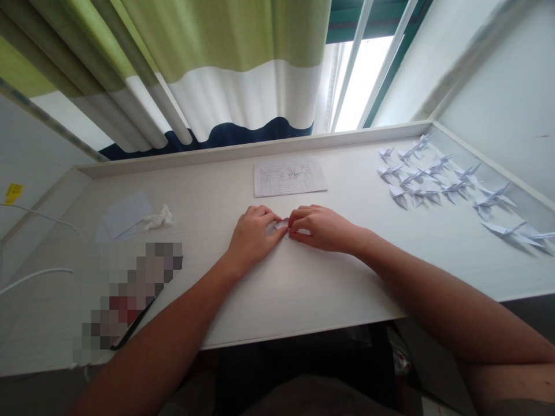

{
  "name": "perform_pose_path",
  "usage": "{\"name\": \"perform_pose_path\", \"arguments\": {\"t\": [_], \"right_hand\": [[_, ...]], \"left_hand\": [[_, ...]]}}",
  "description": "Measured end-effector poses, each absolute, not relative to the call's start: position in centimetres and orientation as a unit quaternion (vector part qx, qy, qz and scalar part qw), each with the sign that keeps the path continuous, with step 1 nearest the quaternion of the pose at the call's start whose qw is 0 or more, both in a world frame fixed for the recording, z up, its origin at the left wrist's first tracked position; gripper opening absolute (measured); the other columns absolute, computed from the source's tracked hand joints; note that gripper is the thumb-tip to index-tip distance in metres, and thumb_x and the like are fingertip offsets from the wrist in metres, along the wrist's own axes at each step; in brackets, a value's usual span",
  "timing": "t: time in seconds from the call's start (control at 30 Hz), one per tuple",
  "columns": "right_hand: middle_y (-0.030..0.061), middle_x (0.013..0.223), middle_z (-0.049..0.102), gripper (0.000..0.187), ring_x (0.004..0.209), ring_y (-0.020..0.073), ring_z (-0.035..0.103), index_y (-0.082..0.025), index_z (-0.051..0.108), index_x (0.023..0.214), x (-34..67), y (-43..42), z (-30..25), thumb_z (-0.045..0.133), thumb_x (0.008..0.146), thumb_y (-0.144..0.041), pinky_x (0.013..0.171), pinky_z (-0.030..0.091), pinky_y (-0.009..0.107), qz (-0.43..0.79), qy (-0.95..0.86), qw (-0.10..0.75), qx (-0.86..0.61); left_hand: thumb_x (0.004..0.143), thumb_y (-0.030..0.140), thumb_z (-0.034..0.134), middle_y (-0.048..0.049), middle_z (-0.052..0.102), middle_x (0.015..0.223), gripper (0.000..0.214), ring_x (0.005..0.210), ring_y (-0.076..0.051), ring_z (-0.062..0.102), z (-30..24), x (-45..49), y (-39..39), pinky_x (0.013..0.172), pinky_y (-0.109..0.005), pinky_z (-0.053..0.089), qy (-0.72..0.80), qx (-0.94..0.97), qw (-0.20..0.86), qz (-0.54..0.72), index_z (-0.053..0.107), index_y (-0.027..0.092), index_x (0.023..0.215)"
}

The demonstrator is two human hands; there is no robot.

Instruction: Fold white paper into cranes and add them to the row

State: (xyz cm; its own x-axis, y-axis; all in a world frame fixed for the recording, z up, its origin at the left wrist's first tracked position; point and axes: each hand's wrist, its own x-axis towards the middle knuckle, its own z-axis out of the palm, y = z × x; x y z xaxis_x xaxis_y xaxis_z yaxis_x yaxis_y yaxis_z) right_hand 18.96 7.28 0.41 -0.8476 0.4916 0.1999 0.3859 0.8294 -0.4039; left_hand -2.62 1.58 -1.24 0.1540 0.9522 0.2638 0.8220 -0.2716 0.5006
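My left hand (254, 234) and my right hand (318, 226) meet at the middle of the white desk (303, 283). Between their fingertips lies a small folded piece of white paper (281, 224), mostly covered by the fingers. Both hands have curled fingers pressing and pinching this paper against the desk top. Only a small corner of the paper shows between the thumbs.
Several folded white paper cranes (433, 179) stand at the right side of the desk. A printed sheet (289, 176) lies behind my hands. At the left are blank paper sheets (124, 216), a crumpled tissue (159, 218), white cables (34, 276) and a blurred-out object (125, 294). Curtains (195, 69) hang behind.
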Motion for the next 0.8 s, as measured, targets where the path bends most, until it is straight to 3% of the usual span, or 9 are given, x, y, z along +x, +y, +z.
{"name": "perform_pose_path", "arguments": {"t": [0.17, 0.4, 0.57, 0.8], "right_hand": [[0.0097, 0.105, 0.08, 0.02, 0.092, 0.0246, 0.07, -0.019, 0.081, 0.091, 18.81, 7.35, 0.28, 0.068, 0.103, -0.027, 0.086, 0.051, 0.04, 0.175, -0.945, 0.148, -0.234], [0.01, 0.112, 0.08, 0.017, 0.097, 0.0251, 0.07, -0.021, 0.083, 0.106, 19.27, 7.74, 0.23, 0.066, 0.104, -0.018, 0.086, 0.049, 0.04, 0.097, -0.974, 0.125, -0.164], [0.0114, 0.114, 0.08, 0.026, 0.097, 0.0249, 0.07, -0.017, 0.076, 0.111, 19.37, 7.64, 0.35, 0.053, 0.105, -0.006, 0.088, 0.05, 0.04, 0.036, -0.983, 0.104, -0.147], [0.0094, 0.092, 0.075, 0.028, 0.078, 0.0207, 0.063, -0.016, 0.07, 0.105, 19.39, 7.68, 0.21, 0.043, 0.111, -0.013, 0.077, 0.049, 0.035, -0.01, -0.975, 0.16, -0.155]], "left_hand": [[0.087, 0.032, 0.08, -0.0083, 0.077, 0.106, 0.02, 0.109, -0.033, 0.065, -1.07, -2.82, 1.82, 0.099, -0.048, 0.052, 0.596, 0.737, 0.139, 0.286, 0.074, 0.024, 0.104], [0.081, 0.011, 0.063, -0.0086, 0.076, 0.106, 0.023, 0.107, -0.031, 0.068, -0.76, -3.34, 1.81, 0.098, -0.046, 0.054, 0.597, 0.721, 0.173, 0.307, 0.069, 0.023, 0.1], [0.078, 0.012, 0.063, -0.0071, 0.074, 0.099, 0.019, 0.099, -0.03, 0.068, -0.73, -3.15, 1.76, 0.092, -0.045, 0.055, 0.61, 0.697, 0.178, 0.332, 0.065, 0.024, 0.092], [0.083, 0.02, 0.064, -0.0046, 0.072, 0.089, 0.006, 0.086, -0.025, 0.066, -0.39, -2.85, 1.41, 0.079, -0.038, 0.051, 0.616, 0.682, 0.208, 0.335, 0.062, 0.024, 0.086]]}}
